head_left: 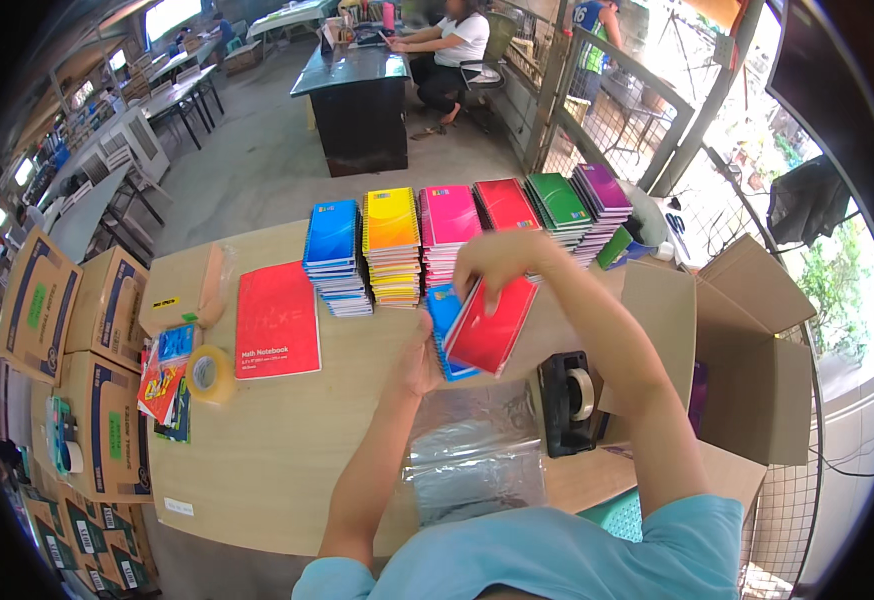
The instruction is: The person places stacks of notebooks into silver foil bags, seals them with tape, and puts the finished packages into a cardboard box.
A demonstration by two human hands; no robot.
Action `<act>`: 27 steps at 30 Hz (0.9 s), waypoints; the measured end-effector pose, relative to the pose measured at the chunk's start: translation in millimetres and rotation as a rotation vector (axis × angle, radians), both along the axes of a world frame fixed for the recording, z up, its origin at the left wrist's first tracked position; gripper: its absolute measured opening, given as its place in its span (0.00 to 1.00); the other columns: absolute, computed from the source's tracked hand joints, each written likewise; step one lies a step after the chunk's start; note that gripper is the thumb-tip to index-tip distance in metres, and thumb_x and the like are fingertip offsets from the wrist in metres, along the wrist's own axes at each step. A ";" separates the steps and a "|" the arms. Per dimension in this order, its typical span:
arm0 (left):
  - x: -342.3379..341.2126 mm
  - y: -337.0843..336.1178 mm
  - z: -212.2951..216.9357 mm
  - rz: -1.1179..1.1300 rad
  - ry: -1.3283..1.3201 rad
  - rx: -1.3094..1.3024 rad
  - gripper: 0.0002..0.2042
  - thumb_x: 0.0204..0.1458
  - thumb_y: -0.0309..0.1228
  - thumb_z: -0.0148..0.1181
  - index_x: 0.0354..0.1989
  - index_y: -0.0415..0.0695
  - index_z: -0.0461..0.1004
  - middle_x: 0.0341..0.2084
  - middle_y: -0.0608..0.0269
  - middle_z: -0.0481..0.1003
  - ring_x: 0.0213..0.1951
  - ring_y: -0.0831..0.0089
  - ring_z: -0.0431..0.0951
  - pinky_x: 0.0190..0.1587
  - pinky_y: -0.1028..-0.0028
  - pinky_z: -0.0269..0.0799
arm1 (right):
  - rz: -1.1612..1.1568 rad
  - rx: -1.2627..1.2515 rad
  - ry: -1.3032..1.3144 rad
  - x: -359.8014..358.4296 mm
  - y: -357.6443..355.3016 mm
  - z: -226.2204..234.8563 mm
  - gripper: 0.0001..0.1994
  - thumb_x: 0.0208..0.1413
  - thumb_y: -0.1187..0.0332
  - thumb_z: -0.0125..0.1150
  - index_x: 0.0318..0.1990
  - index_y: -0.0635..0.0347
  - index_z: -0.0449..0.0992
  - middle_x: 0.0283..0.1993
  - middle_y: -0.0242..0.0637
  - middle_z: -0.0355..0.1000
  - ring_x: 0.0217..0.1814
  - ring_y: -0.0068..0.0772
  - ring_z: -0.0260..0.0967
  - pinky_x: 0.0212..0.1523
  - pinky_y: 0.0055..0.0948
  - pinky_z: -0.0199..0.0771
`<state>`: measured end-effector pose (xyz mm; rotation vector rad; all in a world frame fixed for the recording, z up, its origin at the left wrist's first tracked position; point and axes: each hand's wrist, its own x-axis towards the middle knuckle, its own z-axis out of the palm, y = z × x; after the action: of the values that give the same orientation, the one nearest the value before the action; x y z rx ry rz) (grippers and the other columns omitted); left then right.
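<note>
My left hand (419,362) holds a blue spiral notebook (441,304) by its left edge, above the table. My right hand (502,264) comes down from above with bent fingers gripping a red notebook (489,335), which lies tilted over the blue one and covers most of it. Just beyond my hands stands a row of spiral notebook stacks: blue (335,235), yellow (390,220), pink (450,217), red (506,206), green (559,201) and purple (603,187). Clear plastic bags (477,455) lie on the table below my hands.
A black tape dispenser (560,405) and an open cardboard box (757,390) stand at the right. Leftward lie a large red notebook (277,325), a tape roll (210,374) and a brown package (182,290). Cartons (107,425) are stacked along the table's left edge. A person sits at a far desk (365,125).
</note>
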<state>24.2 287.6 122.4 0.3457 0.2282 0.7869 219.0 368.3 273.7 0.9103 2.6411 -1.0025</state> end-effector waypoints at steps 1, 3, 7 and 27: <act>-6.2 -1.8 -6.8 -0.063 -0.130 -0.024 0.35 0.56 0.35 0.63 0.68 0.45 0.51 0.60 0.56 0.65 0.58 0.62 0.70 0.56 0.60 0.73 | 0.117 0.094 -0.204 -30.8 -13.7 -0.6 0.17 0.33 0.69 0.76 0.34 0.63 0.79 0.37 0.40 0.77 0.41 0.42 0.74 0.45 0.38 0.73; -17.2 -5.5 -22.0 -0.216 -0.362 -0.080 0.35 0.55 0.37 0.64 0.68 0.45 0.51 0.59 0.56 0.65 0.58 0.63 0.71 0.56 0.60 0.72 | 0.047 0.206 -0.103 -59.8 -37.4 -12.9 0.18 0.34 0.69 0.76 0.36 0.62 0.78 0.43 0.42 0.75 0.46 0.44 0.72 0.48 0.38 0.72; -27.6 -19.5 -18.5 0.072 0.156 0.114 0.26 0.55 0.29 0.62 0.62 0.41 0.62 0.52 0.57 0.73 0.50 0.65 0.77 0.53 0.61 0.75 | -0.251 0.348 0.363 -46.4 -13.5 -25.1 0.25 0.35 0.68 0.76 0.46 0.56 0.77 0.54 0.43 0.70 0.55 0.49 0.69 0.54 0.43 0.71; -45.8 -5.6 -34.0 0.293 0.124 -0.036 0.25 0.60 0.35 0.57 0.63 0.43 0.59 0.54 0.55 0.71 0.53 0.59 0.75 0.55 0.56 0.74 | -0.207 1.160 0.358 -54.5 -93.9 -31.7 0.22 0.40 0.82 0.54 0.46 0.54 0.79 0.51 0.36 0.77 0.59 0.41 0.70 0.67 0.49 0.60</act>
<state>-21.6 282.0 88.5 0.3320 0.4156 1.0499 164.5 274.4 242.0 1.2575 3.4359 0.5693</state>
